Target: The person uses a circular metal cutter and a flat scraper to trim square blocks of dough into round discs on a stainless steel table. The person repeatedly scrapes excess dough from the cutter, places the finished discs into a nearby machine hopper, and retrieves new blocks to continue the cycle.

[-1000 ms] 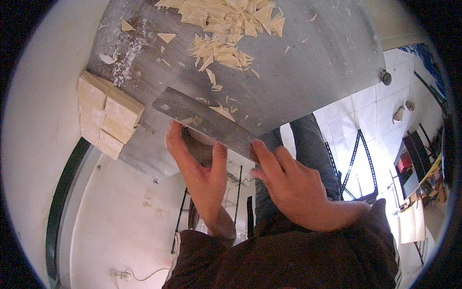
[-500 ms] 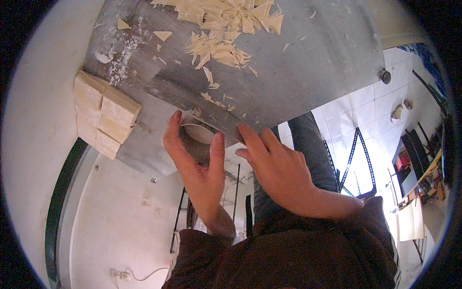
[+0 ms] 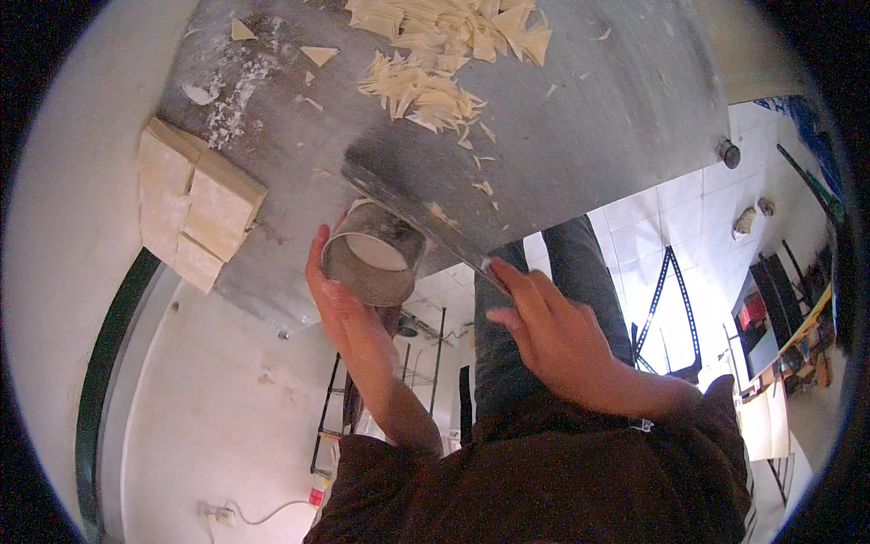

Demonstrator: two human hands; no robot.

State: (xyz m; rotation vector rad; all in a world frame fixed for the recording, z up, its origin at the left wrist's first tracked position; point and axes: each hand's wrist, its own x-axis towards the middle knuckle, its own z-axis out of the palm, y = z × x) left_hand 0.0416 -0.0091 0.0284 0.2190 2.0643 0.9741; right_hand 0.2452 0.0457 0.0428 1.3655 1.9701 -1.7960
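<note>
Left fingers [image 3: 316,260] grip cup [image 3: 372,283], right fingers [image 3: 518,288] clasp blade [image 3: 410,208], its long axis slanting far-left beside cup's rim.

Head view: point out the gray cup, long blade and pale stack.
Gray cup [image 3: 364,276]: head view, on its outer wall.
Long blade [image 3: 419,218]: head view, mid-length.
Pale stack [image 3: 214,201]: head view, broad face of one block.
</note>
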